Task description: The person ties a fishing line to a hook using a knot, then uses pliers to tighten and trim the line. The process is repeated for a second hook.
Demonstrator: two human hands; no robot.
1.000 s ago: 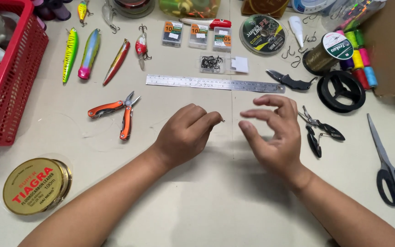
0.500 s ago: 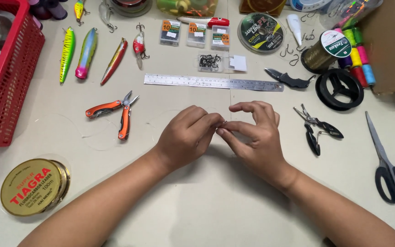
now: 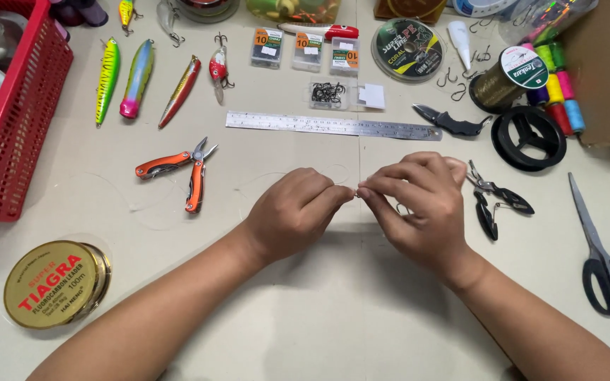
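Fingertips of your left hand [image 3: 294, 212] and right hand [image 3: 418, 204], apart a second ago, now meet, both pinching thin clear fishing line [image 3: 287, 173] above the beige surface [image 3: 319, 324].

My left hand [image 3: 294, 212] and right hand [image 3: 418, 204] meet fingertip to fingertip, pinching thin clear fishing line [image 3: 277, 174] above the worktop [image 3: 305, 310].

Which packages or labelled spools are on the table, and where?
Gold round tin: near left corner, red lettering.
Three small hook packets: far centre, clear with orange-green labels.
Round line spool: right of the packets, dark green label.
Dark spool: far right, white-green round label.
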